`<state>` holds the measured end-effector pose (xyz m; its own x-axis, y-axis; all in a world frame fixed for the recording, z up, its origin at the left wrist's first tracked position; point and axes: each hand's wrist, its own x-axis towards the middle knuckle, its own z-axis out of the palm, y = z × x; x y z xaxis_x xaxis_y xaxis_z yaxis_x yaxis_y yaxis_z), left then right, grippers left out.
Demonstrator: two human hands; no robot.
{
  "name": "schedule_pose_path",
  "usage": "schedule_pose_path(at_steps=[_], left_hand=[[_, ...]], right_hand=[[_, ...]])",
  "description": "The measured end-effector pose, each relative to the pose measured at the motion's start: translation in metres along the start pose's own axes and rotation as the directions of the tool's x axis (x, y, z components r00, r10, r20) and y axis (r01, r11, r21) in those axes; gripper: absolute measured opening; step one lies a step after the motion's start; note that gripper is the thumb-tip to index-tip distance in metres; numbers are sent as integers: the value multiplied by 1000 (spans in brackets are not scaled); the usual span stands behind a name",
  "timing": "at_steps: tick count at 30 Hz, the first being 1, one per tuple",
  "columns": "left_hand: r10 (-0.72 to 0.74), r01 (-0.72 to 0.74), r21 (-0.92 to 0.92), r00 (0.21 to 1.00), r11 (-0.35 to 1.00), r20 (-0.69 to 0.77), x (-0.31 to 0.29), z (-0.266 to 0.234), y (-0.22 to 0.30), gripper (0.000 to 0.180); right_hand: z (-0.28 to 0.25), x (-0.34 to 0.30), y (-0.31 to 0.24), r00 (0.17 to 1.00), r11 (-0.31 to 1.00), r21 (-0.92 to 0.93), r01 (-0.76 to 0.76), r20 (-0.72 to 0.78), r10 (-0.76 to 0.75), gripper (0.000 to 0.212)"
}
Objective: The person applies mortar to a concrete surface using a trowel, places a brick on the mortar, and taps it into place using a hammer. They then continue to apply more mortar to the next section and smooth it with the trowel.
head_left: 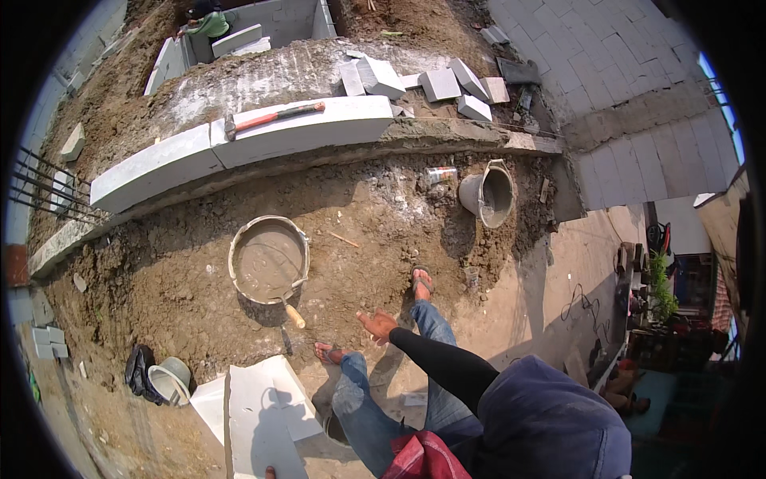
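Note:
My right hand [378, 326] reaches out in a black sleeve above the dirt, its fingers stretched to the left with nothing visible in them. Nearest to it is a trowel, whose wooden handle [295, 316] sticks out over the rim of a round bucket [232, 267] of wet grey mortar [271, 251]; its blade is hidden. Of my left hand [270, 473] only a fingertip shows, at the lower edge, against a large white block [255, 407]. Whether it grips the block is hidden. My shadow falls across the block.
A low wall of white blocks [303, 132] crosses ahead, with a red-handled hammer [271, 120] on top. A tilted mortar bucket [471, 193] stands right; another bucket [170, 375] lies left beside a black bag [140, 374]. Loose blocks [440, 85] lie behind the wall. Another person [209, 24] works far left.

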<state>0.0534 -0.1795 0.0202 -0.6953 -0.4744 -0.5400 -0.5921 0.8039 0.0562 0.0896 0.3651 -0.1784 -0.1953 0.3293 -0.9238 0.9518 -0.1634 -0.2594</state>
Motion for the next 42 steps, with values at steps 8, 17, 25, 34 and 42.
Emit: schedule_pose_path(at_steps=[8,17,25,34,42], left_hand=[[133,-197,236,956,952,261,14,51,76,39],[344,-306,-157,852,939,394,-74,68,223,38],[330,-160,-403,856,901,399,-157,58,225,41],[318,-40,-451,765,892,560,-369,93,323,57],[356,-115,-371,632,921,688,-526,177,384,53]], right_hand=[[-179,-139,311,792,924,100,-369,-486,369,66],[-336,-193,340,806,990,-2,-139,-581,112,65],[-660,-207,284,203,626,-756,-194,-655,-728,29],[-315,-206,374,603,791,-435,430,-513,-610,52],[-286,-153,362,556,787,-324,524,-570,-605,100]])
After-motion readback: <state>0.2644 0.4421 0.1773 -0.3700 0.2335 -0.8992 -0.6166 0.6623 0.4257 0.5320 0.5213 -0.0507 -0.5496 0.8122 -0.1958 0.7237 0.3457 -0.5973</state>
